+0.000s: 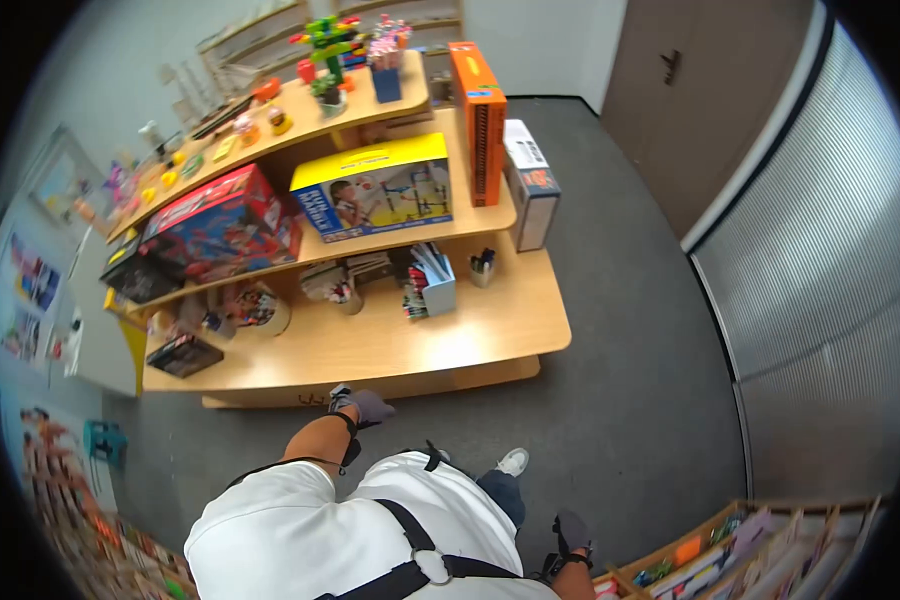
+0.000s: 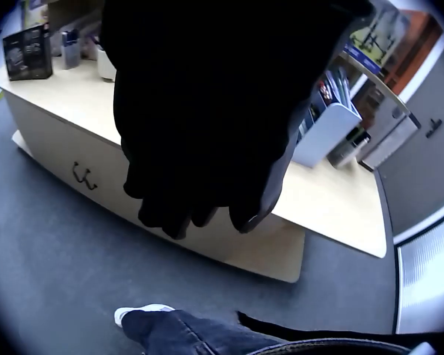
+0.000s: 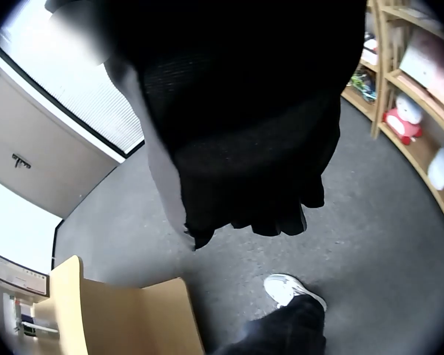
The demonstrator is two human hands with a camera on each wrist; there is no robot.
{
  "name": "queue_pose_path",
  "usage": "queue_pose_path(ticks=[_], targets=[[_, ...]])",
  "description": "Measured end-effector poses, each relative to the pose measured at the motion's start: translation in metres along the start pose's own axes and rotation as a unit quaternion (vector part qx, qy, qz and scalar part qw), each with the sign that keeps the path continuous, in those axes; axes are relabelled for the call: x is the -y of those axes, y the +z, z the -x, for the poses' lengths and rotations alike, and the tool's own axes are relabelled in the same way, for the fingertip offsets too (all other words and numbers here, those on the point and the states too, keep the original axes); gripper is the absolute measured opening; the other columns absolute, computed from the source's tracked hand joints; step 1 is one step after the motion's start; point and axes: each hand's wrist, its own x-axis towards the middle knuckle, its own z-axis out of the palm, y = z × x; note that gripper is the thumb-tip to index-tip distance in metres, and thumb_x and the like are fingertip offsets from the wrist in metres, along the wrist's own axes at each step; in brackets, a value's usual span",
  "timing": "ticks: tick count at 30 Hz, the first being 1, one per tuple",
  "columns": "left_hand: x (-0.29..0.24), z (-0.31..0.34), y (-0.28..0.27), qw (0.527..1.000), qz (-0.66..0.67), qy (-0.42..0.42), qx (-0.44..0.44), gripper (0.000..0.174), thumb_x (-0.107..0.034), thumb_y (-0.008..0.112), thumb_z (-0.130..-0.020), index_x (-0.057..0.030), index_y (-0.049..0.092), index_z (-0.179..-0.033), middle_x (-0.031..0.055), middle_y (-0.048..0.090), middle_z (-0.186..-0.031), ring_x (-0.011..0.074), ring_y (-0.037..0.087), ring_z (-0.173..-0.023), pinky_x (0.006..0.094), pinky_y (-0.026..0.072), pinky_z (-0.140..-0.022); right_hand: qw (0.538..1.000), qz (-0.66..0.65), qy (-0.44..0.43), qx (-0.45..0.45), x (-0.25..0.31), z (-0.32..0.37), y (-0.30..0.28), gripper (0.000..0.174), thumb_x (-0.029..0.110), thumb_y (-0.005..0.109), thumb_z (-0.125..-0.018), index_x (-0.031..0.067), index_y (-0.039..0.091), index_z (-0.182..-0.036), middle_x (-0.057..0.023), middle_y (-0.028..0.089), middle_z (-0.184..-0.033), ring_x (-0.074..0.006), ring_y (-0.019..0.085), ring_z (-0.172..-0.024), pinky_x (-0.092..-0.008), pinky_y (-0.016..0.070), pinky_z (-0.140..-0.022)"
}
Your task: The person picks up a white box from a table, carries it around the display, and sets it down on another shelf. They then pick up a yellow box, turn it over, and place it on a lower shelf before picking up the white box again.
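Observation:
My left hand (image 1: 372, 408), in a grey glove with a strapped wrist, hangs beside the front edge of the wooden desk (image 1: 510, 335). In the left wrist view the left hand (image 2: 207, 126) is a dark shape with its fingertips pointing down, holding nothing visible. Low at my other side hangs my right hand (image 1: 572, 530), near a wooden bookshelf (image 1: 625, 578). The right wrist view shows the right hand (image 3: 255, 148) dark against the grey floor, fingers hanging loosely, nothing visible in them.
On the desk's shelf stand a yellow-and-blue marble run box (image 1: 375, 190), a red toy box (image 1: 225, 225) and an orange box (image 1: 478, 125). Below are a light blue pen holder (image 1: 438, 293) and pen cups. A door (image 1: 705, 110) and ribbed glass panel (image 1: 820, 270) stand right.

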Motion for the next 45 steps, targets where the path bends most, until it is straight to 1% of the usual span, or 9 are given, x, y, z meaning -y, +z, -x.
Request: queue_pose_path(ticks=[6, 10, 13, 20, 26, 34, 39, 43, 45], targets=[[-0.015, 0.060, 0.002, 0.993, -0.010, -0.075, -0.095, 0.058, -0.059, 0.049, -0.100, -0.0124, 0.081, -0.113, 0.0204, 0.078, -0.114, 0.0417, 0.072, -0.108, 0.0506, 0.0548, -0.097, 0.994, 0.074, -0.048, -0.070, -0.098, -0.180, -0.096, 0.033, 0.028, 0.052, -0.104, 0.0006, 0.071, -0.101, -0.0255, 0.072, -0.102, -0.0406, 0.069, -0.099, -0.0514, 0.0538, -0.086], [-0.035, 0.090, -0.038, 0.959, 0.121, -0.047, -0.252, 0.062, -0.061, 0.049, -0.100, -0.0112, 0.078, -0.122, 0.0203, 0.078, -0.118, 0.0406, 0.073, -0.110, 0.0461, 0.0562, -0.097, 0.980, 0.168, -0.102, -0.027, 0.078, -0.262, -0.234, 0.038, 0.032, 0.048, -0.106, 0.0039, 0.067, -0.124, -0.0286, 0.070, -0.125, -0.0530, 0.066, -0.111, -0.0583, 0.0528, -0.093], [-0.066, 0.122, -0.097, 0.846, 0.395, -0.043, -0.357, 0.064, -0.057, 0.062, -0.098, -0.0049, 0.072, -0.134, 0.0211, 0.077, -0.124, 0.0390, 0.073, -0.115, 0.0411, 0.0561, -0.099, 0.963, 0.140, -0.226, -0.050, 0.212, -0.319, -0.274, 0.038, 0.031, 0.053, -0.107, 0.0035, 0.065, -0.130, -0.0266, 0.069, -0.131, -0.0496, 0.066, -0.116, -0.0535, 0.0540, -0.097], [-0.026, 0.122, -0.236, 0.699, 0.412, 0.025, -0.584, 0.072, -0.051, 0.067, -0.102, 0.0037, 0.058, -0.147, 0.0216, 0.075, -0.126, 0.0306, 0.072, -0.115, 0.0371, 0.0539, -0.099, 0.876, 0.088, -0.465, -0.088, 0.506, -0.378, -0.291, 0.056, 0.038, 0.058, -0.107, 0.0015, 0.059, -0.149, -0.0232, 0.063, -0.148, -0.0351, 0.063, -0.134, -0.0381, 0.0495, -0.109], [0.042, 0.078, -0.328, 0.544, 0.354, -0.024, -0.760, 0.082, -0.056, 0.065, -0.100, 0.0023, 0.051, -0.155, 0.0278, 0.068, -0.137, 0.0390, 0.065, -0.129, 0.0398, 0.0475, -0.110, 0.909, -0.204, -0.357, -0.071, 0.673, -0.363, -0.299, 0.054, 0.041, 0.057, -0.106, 0.0003, 0.060, -0.142, -0.0214, 0.069, -0.130, -0.0298, 0.066, -0.122, -0.0360, 0.0501, -0.102], [0.079, 0.083, -0.407, 0.607, 0.415, -0.089, -0.672, 0.084, -0.062, 0.065, -0.096, 0.0044, 0.057, -0.148, 0.0318, 0.066, -0.140, 0.0451, 0.062, -0.130, 0.0437, 0.0471, -0.110, 0.894, -0.223, -0.367, -0.125, 0.755, -0.450, -0.286, 0.049, 0.039, 0.060, -0.108, -0.0029, 0.062, -0.134, -0.0097, 0.070, -0.123, -0.0215, 0.065, -0.107, -0.0350, 0.0510, -0.096], [0.080, 0.114, -0.424, 0.695, 0.475, -0.047, -0.538, 0.072, -0.054, 0.060, -0.101, 0.0014, 0.058, -0.147, 0.0286, 0.069, -0.133, 0.0365, 0.069, -0.119, 0.0409, 0.0500, -0.104, 0.811, -0.529, -0.250, 0.019, 0.790, -0.443, -0.288, 0.037, 0.028, 0.063, -0.107, 0.0034, 0.063, -0.134, -0.0049, 0.068, -0.125, -0.0152, 0.065, -0.110, -0.0305, 0.0521, -0.095], [0.104, 0.083, -0.423, 0.666, 0.498, 0.083, -0.549, 0.057, -0.043, 0.062, -0.104, 0.0001, 0.063, -0.141, 0.0210, 0.073, -0.124, 0.0283, 0.073, -0.105, 0.0373, 0.0529, -0.096, 0.804, -0.542, -0.245, 0.010, 0.787, -0.459, -0.287, 0.038, 0.010, 0.064, -0.101, 0.0025, 0.060, -0.138, -0.0075, 0.068, -0.127, -0.0165, 0.065, -0.114, -0.0290, 0.0523, -0.099], [0.123, 0.039, -0.422, 0.554, 0.636, 0.235, -0.482, 0.049, -0.033, 0.065, -0.103, 0.0006, 0.064, -0.138, 0.0160, 0.075, -0.121, 0.0232, 0.072, -0.106, 0.0344, 0.0530, -0.095, 0.835, -0.467, -0.290, -0.008, 0.774, -0.470, -0.287, 0.048, -0.004, 0.060, -0.097, -0.0001, 0.056, -0.144, -0.0106, 0.063, -0.140, -0.0209, 0.063, -0.125, -0.0282, 0.0495, -0.109]])
